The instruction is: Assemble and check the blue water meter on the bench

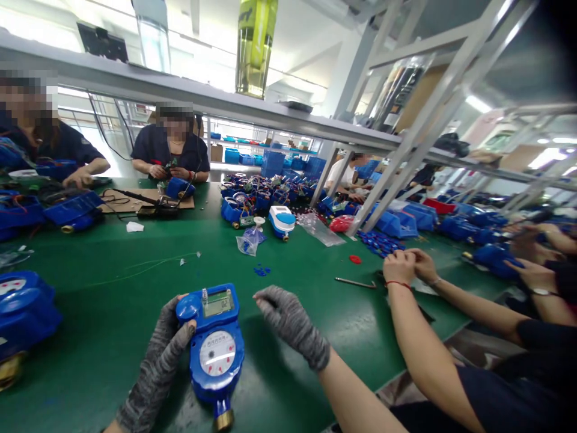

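Observation:
A blue water meter [216, 355] stands on the green table, its brass fitting towards me. It has a small display [218, 304] at the top and a white round dial [217, 353] below. My left hand [164, 346], in a grey fingerless glove, is closed round the meter's upper left side, thumb by the round blue knob [188, 307]. A small clear piece [204, 296] stands beside the display. My right hand [293, 322], gloved likewise, hovers right of the meter without touching it. Its fingers are bent together; whatever they may hold is hidden.
Another blue meter [27, 307] lies at the left edge. Small blue bits [261, 270], a metal hook tool [356, 282] and a red ring [354, 259] lie ahead. A co-worker's hands [401, 267] work at the right. Piled meters [270, 192] and a shelf [288, 117] are beyond.

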Demonstrator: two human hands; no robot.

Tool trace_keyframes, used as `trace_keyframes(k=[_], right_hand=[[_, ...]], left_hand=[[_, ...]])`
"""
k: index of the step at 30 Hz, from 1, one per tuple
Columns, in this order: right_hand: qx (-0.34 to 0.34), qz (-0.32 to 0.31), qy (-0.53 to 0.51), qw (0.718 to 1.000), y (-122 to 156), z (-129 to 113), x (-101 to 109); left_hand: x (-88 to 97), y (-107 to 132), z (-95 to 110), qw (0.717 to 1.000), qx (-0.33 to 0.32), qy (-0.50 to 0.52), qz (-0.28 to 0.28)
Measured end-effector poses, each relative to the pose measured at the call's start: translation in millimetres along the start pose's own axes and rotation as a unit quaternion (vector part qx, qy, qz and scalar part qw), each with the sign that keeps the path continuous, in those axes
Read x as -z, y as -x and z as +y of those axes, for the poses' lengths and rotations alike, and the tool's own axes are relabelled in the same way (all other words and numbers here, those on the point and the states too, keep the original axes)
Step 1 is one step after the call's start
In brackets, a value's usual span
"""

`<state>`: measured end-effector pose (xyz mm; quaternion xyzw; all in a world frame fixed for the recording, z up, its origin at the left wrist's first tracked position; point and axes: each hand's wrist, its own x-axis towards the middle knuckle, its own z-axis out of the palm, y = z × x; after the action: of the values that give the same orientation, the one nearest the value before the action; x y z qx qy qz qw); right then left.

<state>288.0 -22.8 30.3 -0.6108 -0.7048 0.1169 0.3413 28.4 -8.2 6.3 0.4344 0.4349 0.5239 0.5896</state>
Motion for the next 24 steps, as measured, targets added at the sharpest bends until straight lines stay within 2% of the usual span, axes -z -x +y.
trace_keyframes(k=[1,2,5,8,13,19,21,24], right_hand=[[-0.093,0.046,0.043,0.994,-13,20,-2],[-0.142,0.071,0.07,0.985,-26,39,-5],[-0.213,0.083,0.111,0.967,-56,83,-20],[-0.25,0.07,0.132,0.957,-70,100,-35],[-0.276,0.072,0.144,0.948,-79,100,-43],[-0.266,0.078,0.1,0.955,-84,96,-33],[-0.238,0.081,0.063,0.966,-75,81,-28],[-0.163,0.075,-0.015,0.984,-47,34,-21]], left_hand=[[1.1,-1,-1,1.0,-0.002,-0.002,-0.003],[2.0,-1,-2,1.0,-0.005,-0.002,-0.009],[2.6,-2,0,1.0,-0.004,0.01,-0.02],[1.3,0,5,0.999,0.012,0.023,-0.027],[-1.6,3,11,0.999,0.024,0.036,-0.032],[-2.7,3,14,0.997,0.012,0.042,-0.056],[-2.0,3,14,0.996,0.009,0.049,-0.073],[-0.8,3,15,0.996,0.003,0.047,-0.08]])
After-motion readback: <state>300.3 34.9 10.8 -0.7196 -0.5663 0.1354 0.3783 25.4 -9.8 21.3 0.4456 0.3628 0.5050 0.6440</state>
